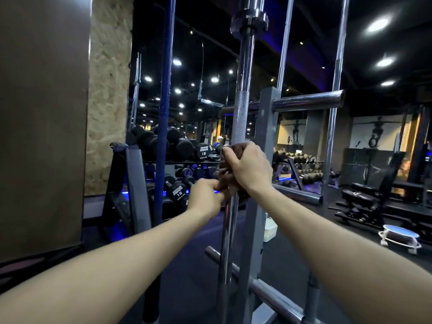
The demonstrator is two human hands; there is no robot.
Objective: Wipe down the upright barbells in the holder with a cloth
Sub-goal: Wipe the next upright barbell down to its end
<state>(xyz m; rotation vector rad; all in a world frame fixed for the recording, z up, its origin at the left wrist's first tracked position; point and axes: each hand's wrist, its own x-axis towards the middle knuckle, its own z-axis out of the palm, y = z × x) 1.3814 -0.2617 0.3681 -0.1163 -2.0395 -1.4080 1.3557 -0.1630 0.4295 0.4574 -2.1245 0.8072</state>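
Note:
A chrome barbell [242, 113] stands upright in the middle of the view, with a knurled section just above my hands. My right hand [247, 167] grips a dark cloth [225, 174] wrapped round this bar. Below it, my left hand [205, 195] pinches the lower edge of the cloth against the bar. A blue barbell [166, 90] stands upright to the left. Two thinner chrome bars [336, 73] rise at the right. The grey holder frame [264, 160] with chrome pegs stands behind the bar.
A dumbbell rack [182, 155] with black dumbbells sits behind at the left. A brown wall panel [42, 113] fills the far left. Benches [374, 202] stand at the right, and a round balance trainer [399, 237] lies on the dark floor.

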